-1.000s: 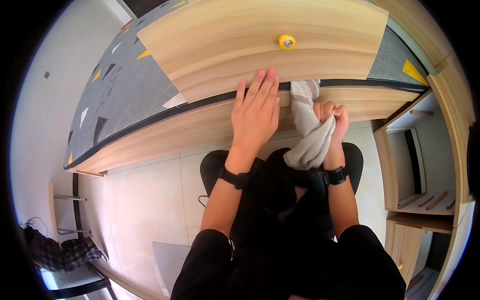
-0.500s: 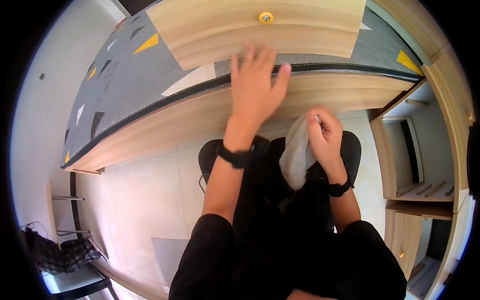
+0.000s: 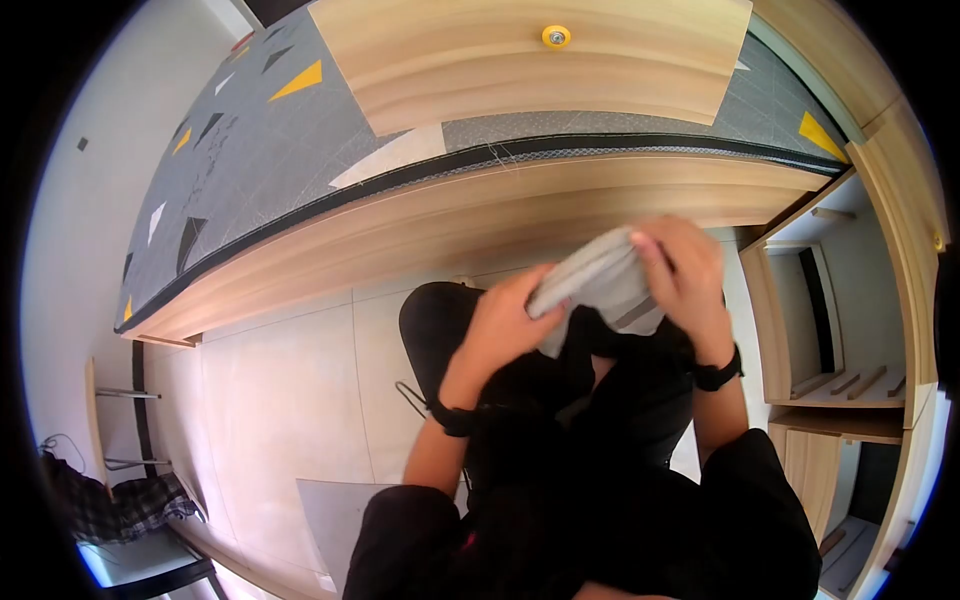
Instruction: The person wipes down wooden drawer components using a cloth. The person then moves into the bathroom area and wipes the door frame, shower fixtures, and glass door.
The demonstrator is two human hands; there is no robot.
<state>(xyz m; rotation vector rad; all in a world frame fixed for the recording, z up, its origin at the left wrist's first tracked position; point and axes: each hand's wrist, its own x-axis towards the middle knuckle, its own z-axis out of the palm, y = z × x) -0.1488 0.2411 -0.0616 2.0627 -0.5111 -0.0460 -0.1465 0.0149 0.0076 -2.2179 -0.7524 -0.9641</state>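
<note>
Stretched between both hands above my lap is a light grey cloth [image 3: 600, 275]. My left hand [image 3: 505, 318] pinches its left end, and my right hand [image 3: 685, 275], slightly blurred, grips the upper right end. The lower edge of the cloth hangs loose over my dark trousers. Beyond the hands lies a wooden drawer front panel [image 3: 540, 75] with a yellow-ringed round fitting, resting on a grey patterned mattress [image 3: 255, 165].
A wooden bed side rail [image 3: 400, 225] runs in front of my knees. To the right stands an open wooden cabinet [image 3: 850, 290] with shelf strips. At lower left, a chair [image 3: 150, 570] bears a dark checked cloth [image 3: 130, 510]. A grey flat sheet [image 3: 335, 510] lies on the tiled floor.
My left hand has come down from the panel's lower edge and taken hold of the cloth. My right hand has lifted slightly and moved right, and the cloth now spans both hands.
</note>
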